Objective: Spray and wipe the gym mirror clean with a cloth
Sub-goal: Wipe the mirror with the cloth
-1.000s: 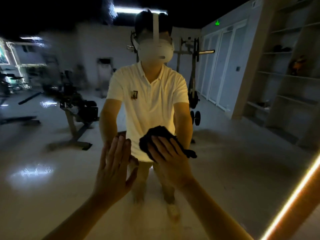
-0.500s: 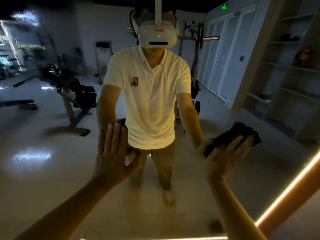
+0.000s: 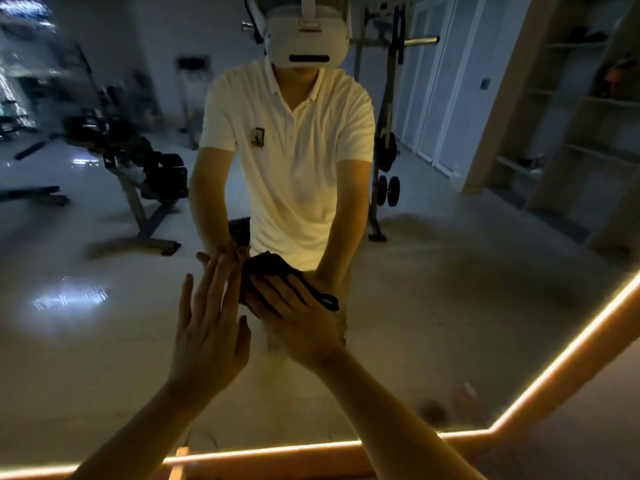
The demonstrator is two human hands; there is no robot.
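Head view, wiping step: right hand (image 3: 298,323) pressed the black cloth (image 3: 266,270) under spread, straight fingers (image 3: 268,294) against the gym mirror (image 3: 450,306), just beside the flat, straight-fingered left hand (image 3: 207,327); the next stroke probably needed a shift to unwiped areas.

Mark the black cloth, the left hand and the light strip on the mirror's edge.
black cloth (image 3: 268,268): head view, on its bunched upper fold.
left hand (image 3: 207,336): head view, on the back of the hand.
light strip (image 3: 554,355): head view, on its slanted right run.

cloth (image 3: 273,271): black | reflected shirt (image 3: 298,147): white | mirror-edge light strip (image 3: 554,362): warm yellow
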